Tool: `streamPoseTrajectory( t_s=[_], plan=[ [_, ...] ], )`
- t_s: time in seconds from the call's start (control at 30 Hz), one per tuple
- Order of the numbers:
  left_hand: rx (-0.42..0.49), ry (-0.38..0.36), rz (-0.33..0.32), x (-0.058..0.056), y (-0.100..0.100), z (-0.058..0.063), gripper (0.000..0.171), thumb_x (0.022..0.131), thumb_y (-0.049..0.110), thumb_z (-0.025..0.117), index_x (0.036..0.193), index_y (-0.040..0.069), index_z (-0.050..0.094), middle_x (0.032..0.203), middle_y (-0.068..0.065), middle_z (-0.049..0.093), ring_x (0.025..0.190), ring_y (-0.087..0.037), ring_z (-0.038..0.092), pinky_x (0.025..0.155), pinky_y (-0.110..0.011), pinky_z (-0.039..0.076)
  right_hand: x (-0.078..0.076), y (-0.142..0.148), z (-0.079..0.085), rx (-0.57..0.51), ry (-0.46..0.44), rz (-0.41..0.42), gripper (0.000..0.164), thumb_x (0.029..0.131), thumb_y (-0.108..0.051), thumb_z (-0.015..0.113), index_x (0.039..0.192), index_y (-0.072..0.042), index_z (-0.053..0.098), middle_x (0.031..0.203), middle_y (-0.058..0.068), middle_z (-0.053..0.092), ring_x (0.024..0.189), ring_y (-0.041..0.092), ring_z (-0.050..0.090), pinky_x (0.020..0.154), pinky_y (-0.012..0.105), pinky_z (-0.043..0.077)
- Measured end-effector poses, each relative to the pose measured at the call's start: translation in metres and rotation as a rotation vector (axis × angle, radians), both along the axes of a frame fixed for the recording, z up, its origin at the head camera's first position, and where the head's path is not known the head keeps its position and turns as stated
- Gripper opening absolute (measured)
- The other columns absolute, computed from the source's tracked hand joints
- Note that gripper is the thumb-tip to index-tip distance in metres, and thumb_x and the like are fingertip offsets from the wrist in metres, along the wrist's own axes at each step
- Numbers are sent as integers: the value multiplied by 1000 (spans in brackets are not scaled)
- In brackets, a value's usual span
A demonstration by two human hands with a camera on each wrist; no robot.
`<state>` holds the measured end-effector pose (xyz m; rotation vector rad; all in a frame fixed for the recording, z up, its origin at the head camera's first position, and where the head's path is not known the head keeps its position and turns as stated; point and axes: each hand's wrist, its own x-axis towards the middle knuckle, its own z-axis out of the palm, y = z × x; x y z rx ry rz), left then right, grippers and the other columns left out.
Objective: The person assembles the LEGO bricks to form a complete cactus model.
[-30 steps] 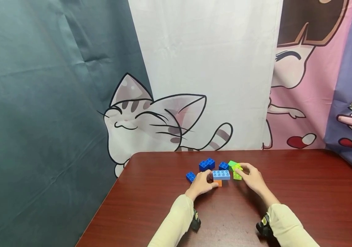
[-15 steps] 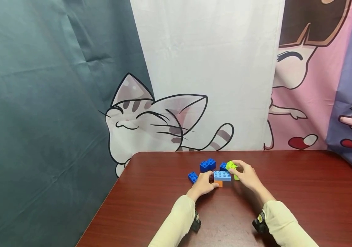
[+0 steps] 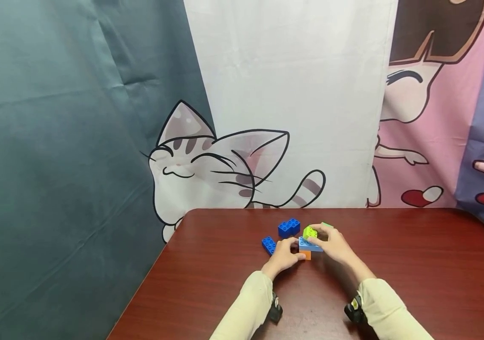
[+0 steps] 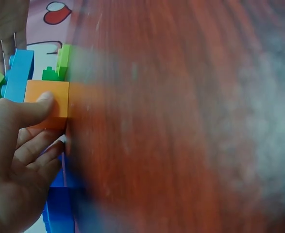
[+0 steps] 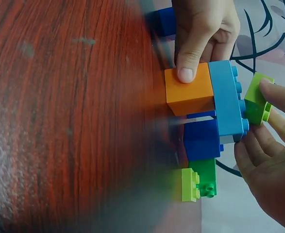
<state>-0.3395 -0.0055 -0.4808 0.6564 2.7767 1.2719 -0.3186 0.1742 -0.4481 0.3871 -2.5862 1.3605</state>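
Note:
In the head view my left hand (image 3: pixel 283 256) grips an orange building brick (image 3: pixel 305 255) on the table, its thumb pressed to the near side. A longer light blue brick (image 5: pixel 226 99) sits on top of the orange one and sticks out past it to the right. Between thumb and fingers, my right hand (image 3: pixel 334 245) pinches a lime green brick (image 5: pixel 258 98). That brick is tilted just over the light blue studs; whether they touch, I cannot tell. The right fingers partly hide the light blue brick from the head camera.
Dark blue bricks (image 3: pixel 289 227) stand behind the stack, and another blue brick (image 3: pixel 269 245) lies left beside my left hand. Behind the stack the right wrist view has a blue brick (image 5: pixel 202 139), a green brick (image 5: pixel 208 177) and a small lime brick (image 5: pixel 187 184).
My right hand has lifted the lime green brick from beside the green bricks and carried it left to above the light blue brick. My left hand keeps its grip on the orange brick.

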Motion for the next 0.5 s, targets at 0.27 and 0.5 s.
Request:
streamPoseTrajectory(
  t_s=[0.27, 0.5],
  plan=[
    [121, -10, 10, 0, 0, -8, 31, 82, 13, 77, 110, 1, 67, 104, -12, 73, 98, -22, 66, 89, -30, 54, 1, -5, 0, 32, -41, 20, 40, 92, -18, 66, 127, 1, 61, 122, 25, 65, 112, 38, 62, 95, 53, 50],
    [136, -12, 23, -1, 0, -10, 32, 82, 13, 78, 110, 2, 67, 105, -12, 73, 98, -19, 67, 89, -25, 52, -2, -7, -6, -17, -42, 55, 40, 94, -21, 65, 129, -1, 61, 130, 23, 62, 120, 41, 56, 100, 58, 46]
  ],
)
